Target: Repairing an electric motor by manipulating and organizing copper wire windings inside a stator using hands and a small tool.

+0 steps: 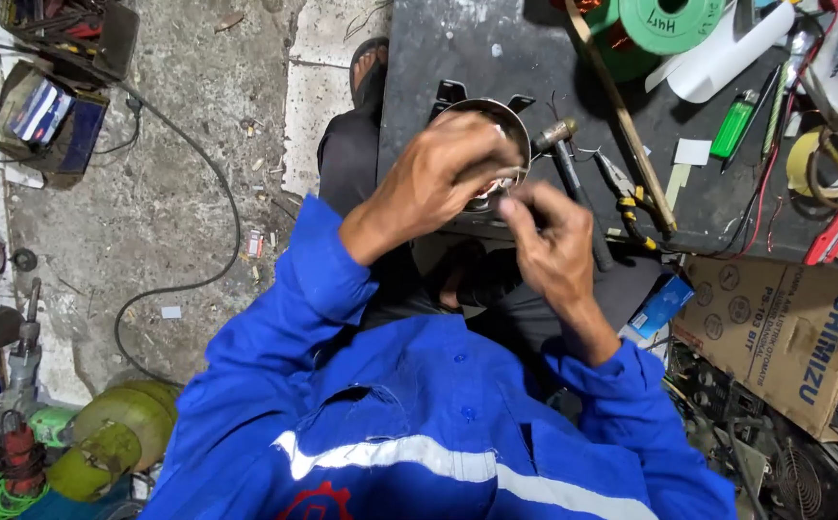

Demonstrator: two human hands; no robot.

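On the dark worktop my left hand cups a round metal motor housing; my right hand pinches thin wire at its rim. I judge winding underway; next needs steady threading.

To my right a brown cardboard box with blue printing lies tilted below the tabletop, a small blue packet just beside it, and a green round-labelled spool sits at the tabletop's far edge.
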